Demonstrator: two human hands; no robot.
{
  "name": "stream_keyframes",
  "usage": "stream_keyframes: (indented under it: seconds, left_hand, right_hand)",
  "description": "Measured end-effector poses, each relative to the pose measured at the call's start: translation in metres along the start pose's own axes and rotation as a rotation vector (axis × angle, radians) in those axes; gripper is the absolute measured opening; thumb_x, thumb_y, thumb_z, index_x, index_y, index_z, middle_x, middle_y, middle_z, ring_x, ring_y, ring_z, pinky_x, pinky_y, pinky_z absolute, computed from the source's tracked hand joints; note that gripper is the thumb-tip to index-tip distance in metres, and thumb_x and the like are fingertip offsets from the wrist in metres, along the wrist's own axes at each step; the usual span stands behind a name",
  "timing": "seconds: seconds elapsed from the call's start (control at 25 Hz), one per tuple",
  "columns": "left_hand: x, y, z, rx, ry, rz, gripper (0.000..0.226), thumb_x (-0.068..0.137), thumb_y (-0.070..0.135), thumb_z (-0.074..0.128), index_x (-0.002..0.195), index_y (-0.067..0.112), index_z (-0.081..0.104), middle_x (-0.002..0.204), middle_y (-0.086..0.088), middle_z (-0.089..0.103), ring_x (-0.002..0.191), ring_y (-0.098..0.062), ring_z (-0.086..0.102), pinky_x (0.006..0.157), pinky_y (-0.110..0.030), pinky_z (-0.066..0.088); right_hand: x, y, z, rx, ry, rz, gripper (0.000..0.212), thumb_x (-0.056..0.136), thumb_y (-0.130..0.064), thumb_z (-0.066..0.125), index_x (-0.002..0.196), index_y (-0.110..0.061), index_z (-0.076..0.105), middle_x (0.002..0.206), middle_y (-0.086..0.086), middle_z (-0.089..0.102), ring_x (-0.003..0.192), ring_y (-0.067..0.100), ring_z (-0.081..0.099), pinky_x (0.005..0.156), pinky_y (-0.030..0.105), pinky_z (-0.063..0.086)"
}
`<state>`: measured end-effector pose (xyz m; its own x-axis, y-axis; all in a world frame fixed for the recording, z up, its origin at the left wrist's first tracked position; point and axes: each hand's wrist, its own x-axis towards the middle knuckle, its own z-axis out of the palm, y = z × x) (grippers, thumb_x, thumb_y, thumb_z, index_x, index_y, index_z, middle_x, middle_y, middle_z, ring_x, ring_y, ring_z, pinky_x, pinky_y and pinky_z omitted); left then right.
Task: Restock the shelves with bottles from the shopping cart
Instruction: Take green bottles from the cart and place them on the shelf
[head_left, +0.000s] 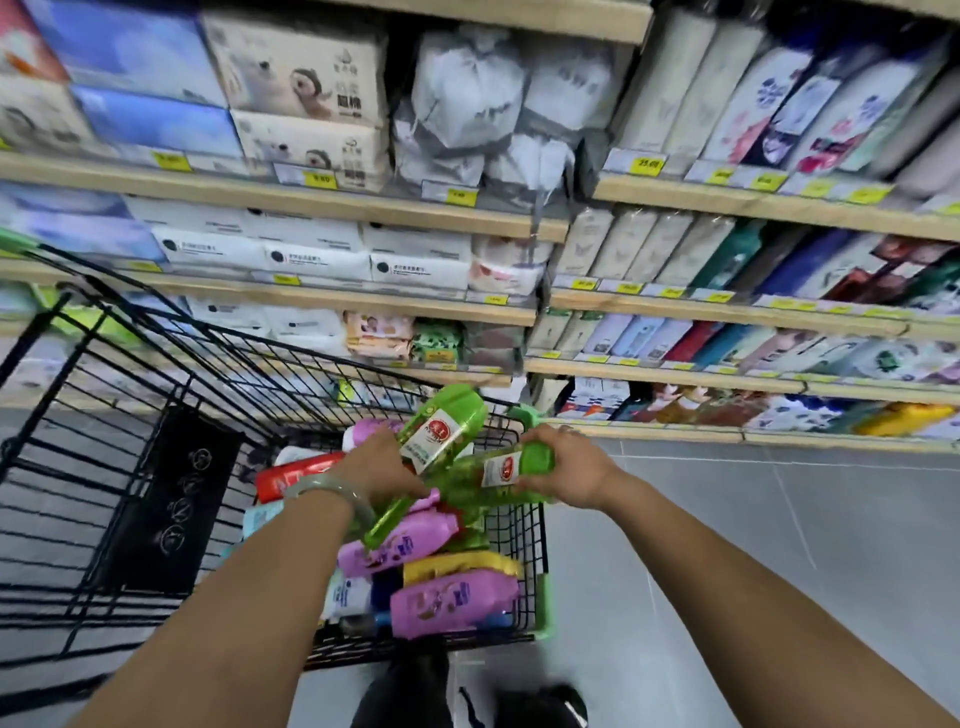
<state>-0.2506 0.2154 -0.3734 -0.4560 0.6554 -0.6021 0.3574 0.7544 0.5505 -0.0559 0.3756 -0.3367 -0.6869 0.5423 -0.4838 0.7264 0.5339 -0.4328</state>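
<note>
1. Above the shopping cart (524, 551): left hand (382, 467) clamped on a green bottle (441, 431), tilted, cap end up.
2. Right hand (566, 467) clamped on a second green bottle (493, 475), lying near level.
3. Both bottles touch over the purple packs (452, 600).
4. Shelves (727, 306) behind, full.

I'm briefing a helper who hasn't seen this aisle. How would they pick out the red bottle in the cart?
Find the black wire shopping cart in front of the shelves. At its far end, just left of the left hand, lies the red bottle. It is the only red one; its neighbours are pink, yellow or green.
</note>
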Motion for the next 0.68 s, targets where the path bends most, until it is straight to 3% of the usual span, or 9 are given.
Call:
stream_keyframes:
  seconds: [0.16, 0.32, 0.4, 0.52, 0.68]
  left_hand:
    - [-0.004, 0.063, 0.033, -0.158, 0.084, 0.035, 0.088, 0.054, 0.024, 0.09, 0.122, 0.01, 0.036, 0.113, -0.008, 0.059, 0.103, -0.027, 0.059, 0.088, -0.039, 0.052]
    - [-0.018, 0.141, 0.093, -0.372, 0.12, 0.133, 0.08, 0.055, 0.006, 0.089, 0.112, 0.013, 0.034, 0.104, -0.004, 0.058, 0.101, -0.025, 0.057, 0.089, -0.036, 0.048]
    - [-0.032, 0.185, 0.128, -0.383, 0.084, 0.189, 0.078, 0.056, 0.006, 0.088, 0.111, 0.015, 0.032, 0.104, -0.005, 0.059, 0.1, -0.024, 0.059, 0.083, -0.036, 0.051]
    - [-0.049, 0.246, 0.172, -0.381, 0.051, 0.255, 0.074, 0.062, 0.006, 0.086, 0.112, 0.014, 0.032, 0.102, -0.002, 0.058, 0.087, -0.017, 0.056, 0.062, -0.025, 0.045]
    - [-0.065, 0.325, 0.202, -0.314, 0.018, 0.387, 0.074, 0.061, 0.012, 0.088, 0.111, 0.014, 0.034, 0.098, 0.004, 0.055, 0.09, -0.016, 0.052, 0.068, -0.025, 0.041]
  right_hand:
    - [-0.036, 0.034, -0.036, 0.137, 0.103, -0.026, 0.064, 0.069, -0.023, 0.082, 0.126, -0.029, 0.054, 0.119, 0.006, 0.054, 0.108, 0.024, 0.054, 0.084, 0.027, 0.045]
    - [-0.077, 0.096, -0.077, 0.435, 0.279, 0.06, 0.061, 0.065, -0.01, 0.083, 0.113, -0.026, 0.049, 0.102, 0.005, 0.064, 0.092, 0.025, 0.064, 0.081, 0.042, 0.056]
    - [-0.1, 0.132, -0.093, 0.536, 0.321, 0.094, 0.057, 0.066, -0.006, 0.083, 0.109, -0.018, 0.048, 0.103, 0.009, 0.065, 0.091, 0.026, 0.066, 0.078, 0.045, 0.058]
    - [-0.144, 0.187, -0.116, 0.596, 0.358, 0.121, 0.052, 0.071, -0.003, 0.081, 0.112, -0.008, 0.049, 0.104, 0.013, 0.066, 0.088, 0.026, 0.067, 0.075, 0.043, 0.059]
    - [-0.194, 0.248, -0.158, 0.729, 0.453, 0.182, 0.056, 0.073, 0.004, 0.077, 0.118, -0.006, 0.046, 0.108, 0.017, 0.062, 0.084, 0.03, 0.066, 0.069, 0.045, 0.057]
